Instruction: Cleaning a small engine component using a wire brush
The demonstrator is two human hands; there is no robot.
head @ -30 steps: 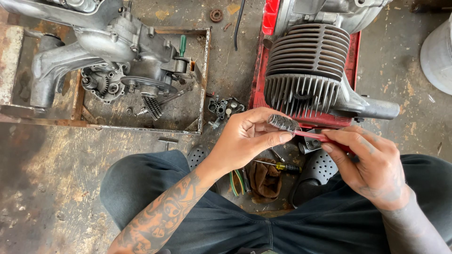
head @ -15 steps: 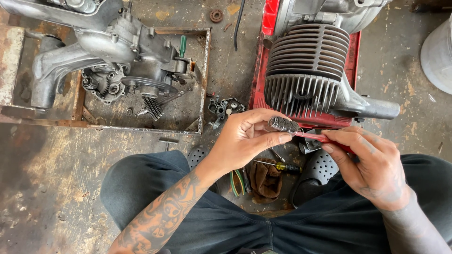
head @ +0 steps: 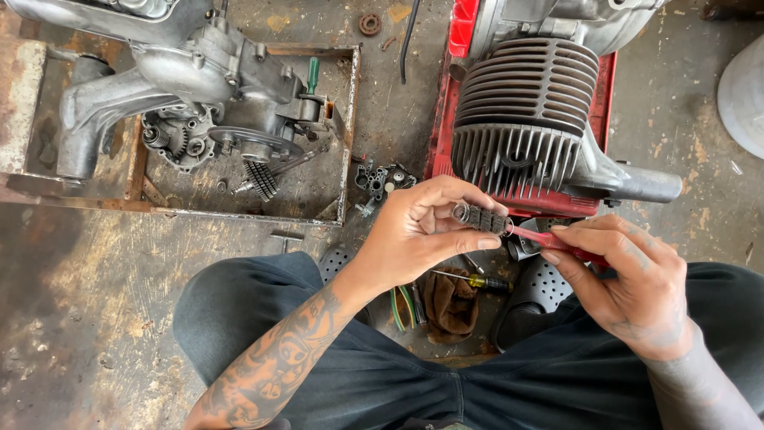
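Looking down from the head view, the left hand (head: 418, 231) is closed in a pinch: thumb below and fingertips above clamp a small dark toothed metal part (head: 480, 217), a short ribbed cylinder held level in front of the body. The right hand (head: 629, 283) is likewise closed, its thumb and fingers pressed around the red handle of a slim tool (head: 557, 241) whose tip meets the right end of the toothed part. Both hands sit above the lap, just in front of a finned engine cylinder (head: 521, 111) that rests on a red stand (head: 446, 119). To the left, a shallow rusty metal tray (head: 347, 119) holds a grey engine casing (head: 183, 72), a green-handled tool (head: 313, 74) upright against it, a loose toothed gear shaft (head: 261, 179) and small bolts. Between tray and stand lies a small dark block with holes (head: 382, 179). On the floor between the legs are a brown rag (head: 450, 302), a yellow-handled screwdriver (head: 477, 281) and a few coloured bands (head: 404, 306). Two black perforated sandals (head: 541, 287) lie beneath the hands.
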